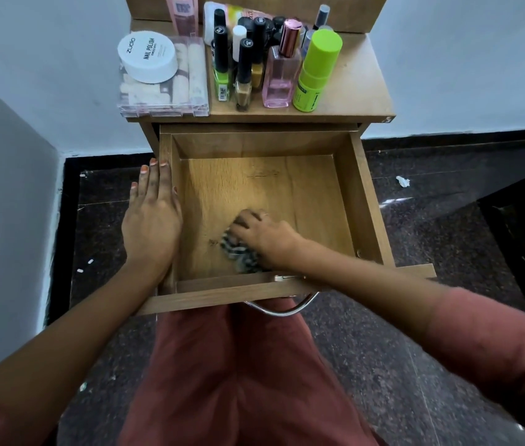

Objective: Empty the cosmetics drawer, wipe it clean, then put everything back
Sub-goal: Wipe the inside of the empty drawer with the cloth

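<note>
Drawer (pixel 286 188) pulled out toward person; right hand (pixel 264 236) grips cloth (pixel 238 252)

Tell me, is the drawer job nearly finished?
About halfway. Emptying looks done: the drawer holds no cosmetics, and the bottles and a clear box with the nail polish tub on it stand on the cabinet top. Wiping is in hand: the right hand holds a striped cloth on the drawer floor while the left hand rests on its left wall. Left to do: finish wiping and put everything back.
</note>
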The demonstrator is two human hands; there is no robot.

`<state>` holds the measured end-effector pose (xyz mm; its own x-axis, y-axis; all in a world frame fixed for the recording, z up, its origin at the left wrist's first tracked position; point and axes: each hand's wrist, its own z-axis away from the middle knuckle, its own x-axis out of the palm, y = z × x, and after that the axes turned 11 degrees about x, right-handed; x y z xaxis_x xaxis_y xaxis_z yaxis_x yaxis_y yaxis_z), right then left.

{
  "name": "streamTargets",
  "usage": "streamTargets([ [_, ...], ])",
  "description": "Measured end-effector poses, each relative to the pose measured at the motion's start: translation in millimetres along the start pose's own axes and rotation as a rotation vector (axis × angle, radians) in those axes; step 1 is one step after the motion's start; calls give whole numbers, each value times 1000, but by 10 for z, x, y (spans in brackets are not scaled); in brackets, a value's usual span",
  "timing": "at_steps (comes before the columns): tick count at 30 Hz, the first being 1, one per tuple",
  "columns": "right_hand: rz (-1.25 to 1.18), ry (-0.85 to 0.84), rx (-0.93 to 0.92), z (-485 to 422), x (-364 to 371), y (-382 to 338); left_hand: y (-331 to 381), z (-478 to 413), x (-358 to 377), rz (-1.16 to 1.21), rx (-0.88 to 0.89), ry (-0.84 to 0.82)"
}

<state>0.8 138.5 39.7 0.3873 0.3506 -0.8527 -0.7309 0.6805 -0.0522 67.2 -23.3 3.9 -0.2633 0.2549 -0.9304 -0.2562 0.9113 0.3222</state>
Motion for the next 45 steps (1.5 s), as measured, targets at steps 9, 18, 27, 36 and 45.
streamTargets([
  [9, 287, -99, 291, 341, 91, 902, -2, 5, 3, 7, -7, 3],
  [18, 376, -26, 235, 97, -54, 958, 0, -2, -9, 10, -2, -1],
  [27, 359, -100, 380, 144, -15, 991, 0, -8, -14, 11, 0, 9],
  [36, 264, -133, 416, 245, 186, 890, -19, -3, -21, -3, 17, -3],
  [45, 291, 1, 316, 65, -62, 955, -10, -31, -9, -1, 8, -16],
])
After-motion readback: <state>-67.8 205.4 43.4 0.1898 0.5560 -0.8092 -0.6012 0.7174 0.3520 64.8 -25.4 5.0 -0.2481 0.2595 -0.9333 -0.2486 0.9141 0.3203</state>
